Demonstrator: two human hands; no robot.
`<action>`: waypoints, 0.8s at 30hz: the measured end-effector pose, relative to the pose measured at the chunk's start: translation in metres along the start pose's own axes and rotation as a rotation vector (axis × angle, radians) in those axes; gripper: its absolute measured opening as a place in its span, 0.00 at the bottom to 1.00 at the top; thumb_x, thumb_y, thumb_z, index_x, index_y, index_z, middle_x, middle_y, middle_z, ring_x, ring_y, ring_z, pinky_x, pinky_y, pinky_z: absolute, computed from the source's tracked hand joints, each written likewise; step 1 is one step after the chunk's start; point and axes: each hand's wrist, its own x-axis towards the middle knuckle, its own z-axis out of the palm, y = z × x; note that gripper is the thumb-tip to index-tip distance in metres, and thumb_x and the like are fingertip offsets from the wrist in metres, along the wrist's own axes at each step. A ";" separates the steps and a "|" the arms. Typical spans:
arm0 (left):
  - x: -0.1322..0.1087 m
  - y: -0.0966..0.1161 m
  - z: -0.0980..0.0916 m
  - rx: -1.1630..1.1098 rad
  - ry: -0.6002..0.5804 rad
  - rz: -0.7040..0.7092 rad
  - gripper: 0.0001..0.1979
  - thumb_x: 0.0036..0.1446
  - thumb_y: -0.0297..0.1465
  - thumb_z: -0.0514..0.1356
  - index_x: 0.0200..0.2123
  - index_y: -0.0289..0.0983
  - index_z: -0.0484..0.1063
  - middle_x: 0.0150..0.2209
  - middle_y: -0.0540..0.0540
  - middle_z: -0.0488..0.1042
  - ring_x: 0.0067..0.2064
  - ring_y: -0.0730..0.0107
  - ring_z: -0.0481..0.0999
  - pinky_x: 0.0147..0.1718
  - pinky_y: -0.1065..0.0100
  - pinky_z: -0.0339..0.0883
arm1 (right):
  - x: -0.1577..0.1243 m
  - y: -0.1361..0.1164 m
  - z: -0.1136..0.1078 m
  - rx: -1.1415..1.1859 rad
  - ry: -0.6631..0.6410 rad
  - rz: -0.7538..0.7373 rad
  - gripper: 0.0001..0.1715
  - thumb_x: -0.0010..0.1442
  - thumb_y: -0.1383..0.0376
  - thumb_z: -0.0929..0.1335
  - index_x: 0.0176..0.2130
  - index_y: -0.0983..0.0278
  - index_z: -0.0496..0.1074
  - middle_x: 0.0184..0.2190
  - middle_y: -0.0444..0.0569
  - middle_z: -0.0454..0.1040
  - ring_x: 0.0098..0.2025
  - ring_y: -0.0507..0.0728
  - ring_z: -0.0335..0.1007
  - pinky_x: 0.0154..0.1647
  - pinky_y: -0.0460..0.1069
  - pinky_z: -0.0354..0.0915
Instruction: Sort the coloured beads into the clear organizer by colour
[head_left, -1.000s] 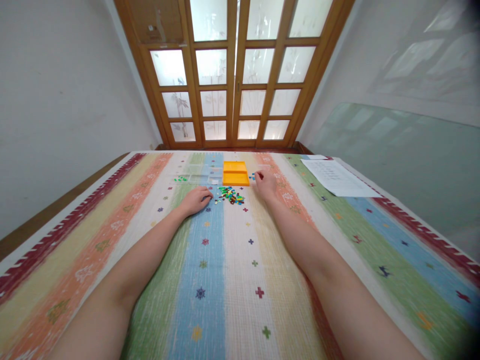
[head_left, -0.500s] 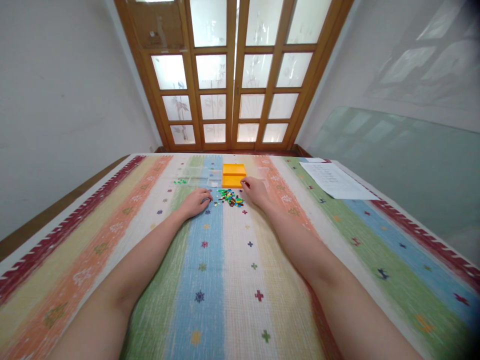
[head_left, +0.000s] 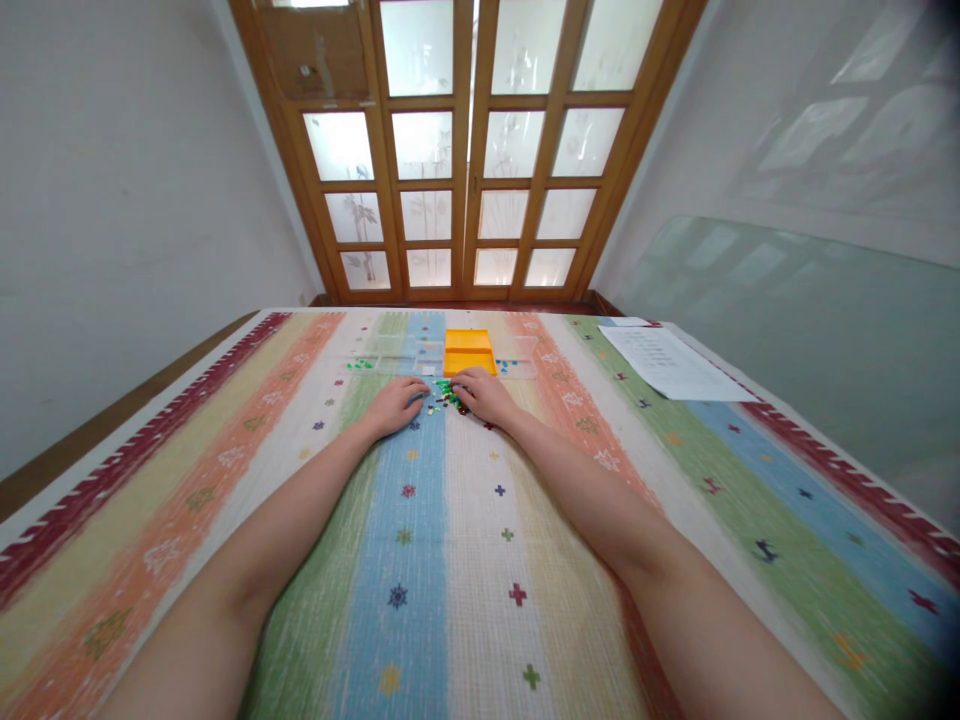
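Observation:
A small heap of tiny coloured pieces (head_left: 445, 393) lies far out on the striped cloth. My right hand (head_left: 482, 393) rests palm down on top of the heap, fingers curled over it, hiding most of the pieces. Just left of the heap lies my left hand (head_left: 395, 402), flat on the cloth with its fingers loosely together, holding nothing that I can see. An orange tray (head_left: 467, 352) sits right behind the heap. Clear trays flank it: one on the left (head_left: 396, 353) with a few green pieces (head_left: 362, 364), one on the right (head_left: 517, 360) with blue pieces.
The striped cloth (head_left: 450, 540) covers the whole table. A printed sheet of paper (head_left: 670, 362) lies at the far right. Wooden glazed doors (head_left: 457, 150) stand behind the table, and a glass pane (head_left: 810, 320) leans on the right wall.
My right hand has moved left from the clear tray with blue pieces, past the orange tray, onto the heap. My left hand has stayed put.

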 end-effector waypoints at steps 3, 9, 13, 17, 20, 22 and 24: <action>-0.001 -0.001 0.002 0.009 0.001 -0.011 0.18 0.64 0.30 0.57 0.55 0.40 0.77 0.57 0.41 0.76 0.60 0.56 0.73 0.64 0.52 0.64 | 0.000 0.003 0.004 0.049 -0.005 -0.036 0.17 0.74 0.59 0.64 0.54 0.60 0.78 0.54 0.53 0.78 0.58 0.58 0.70 0.60 0.53 0.64; 0.001 0.000 0.003 0.025 0.006 -0.022 0.19 0.64 0.31 0.58 0.58 0.40 0.75 0.58 0.42 0.75 0.61 0.56 0.72 0.65 0.53 0.64 | 0.001 0.004 0.007 0.107 0.001 -0.092 0.20 0.75 0.57 0.62 0.53 0.61 0.79 0.53 0.55 0.79 0.56 0.59 0.72 0.61 0.55 0.64; 0.005 0.001 0.005 0.024 0.004 -0.026 0.20 0.65 0.32 0.58 0.59 0.39 0.74 0.59 0.41 0.75 0.61 0.55 0.72 0.65 0.52 0.62 | 0.000 0.002 0.005 0.183 0.003 -0.089 0.20 0.75 0.55 0.63 0.53 0.61 0.79 0.52 0.54 0.79 0.55 0.60 0.73 0.60 0.55 0.65; 0.006 0.001 0.007 0.025 -0.006 -0.028 0.21 0.65 0.32 0.59 0.61 0.39 0.72 0.60 0.41 0.75 0.61 0.55 0.72 0.65 0.51 0.63 | 0.000 0.001 0.006 0.228 0.010 -0.087 0.21 0.75 0.56 0.62 0.54 0.61 0.78 0.55 0.54 0.78 0.58 0.60 0.72 0.62 0.57 0.65; 0.005 -0.001 0.009 0.017 -0.002 -0.028 0.22 0.65 0.33 0.59 0.61 0.39 0.72 0.60 0.41 0.75 0.61 0.54 0.72 0.65 0.51 0.63 | 0.002 0.002 0.011 0.207 -0.045 -0.077 0.22 0.75 0.56 0.61 0.57 0.60 0.77 0.59 0.54 0.76 0.61 0.61 0.70 0.65 0.58 0.64; 0.005 -0.003 0.011 0.019 0.002 -0.034 0.21 0.65 0.34 0.59 0.61 0.39 0.72 0.60 0.40 0.75 0.61 0.54 0.72 0.65 0.50 0.63 | 0.002 0.003 0.014 0.183 -0.075 -0.070 0.22 0.75 0.56 0.61 0.58 0.59 0.76 0.61 0.54 0.74 0.64 0.61 0.69 0.66 0.59 0.63; 0.004 -0.006 0.013 0.028 0.006 -0.037 0.21 0.65 0.35 0.59 0.60 0.40 0.73 0.59 0.40 0.76 0.61 0.53 0.72 0.65 0.50 0.63 | 0.002 0.003 0.016 0.158 -0.085 -0.076 0.23 0.75 0.56 0.62 0.60 0.60 0.75 0.64 0.55 0.72 0.65 0.62 0.67 0.68 0.60 0.62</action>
